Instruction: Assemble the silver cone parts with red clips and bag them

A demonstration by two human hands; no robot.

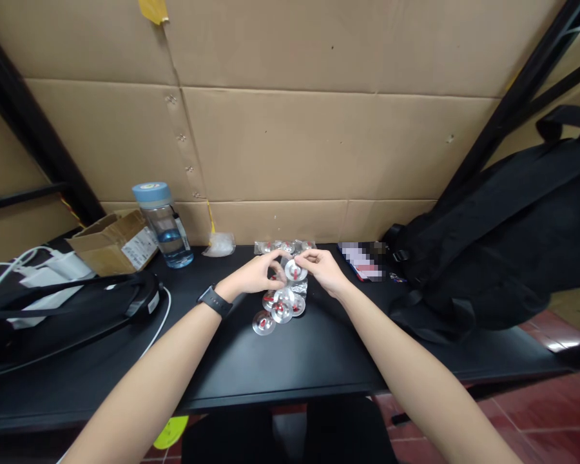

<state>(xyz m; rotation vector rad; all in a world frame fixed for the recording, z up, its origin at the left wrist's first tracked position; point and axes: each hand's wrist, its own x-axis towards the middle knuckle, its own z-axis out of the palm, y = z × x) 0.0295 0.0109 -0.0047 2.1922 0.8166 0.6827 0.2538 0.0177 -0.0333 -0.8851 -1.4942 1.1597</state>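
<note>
Between my hands is a clear round suction cup (296, 271) with a red piece at its centre. My right hand (325, 272) pinches its upper edge between thumb and fingers. My left hand (257, 273), with a dark watch on the wrist, curls thumb and fingers at the cup's left side; some clear plastic shows there, but what it grips is unclear. Below, several similar cups (281, 311) lie overlapping on the black table (270, 367), with one cup (263, 323) at the front left. Behind my hands lie several cups in clear wrapping (285, 247).
At the left stand a water bottle (167, 225) and an open cardboard box (109, 241), near a black bag (72, 316) and white cables. A small clear packet (221, 245) lies at the back. Rightward are a phone (362, 261) and a black backpack (493, 225). A cardboard wall (280, 142) closes the back.
</note>
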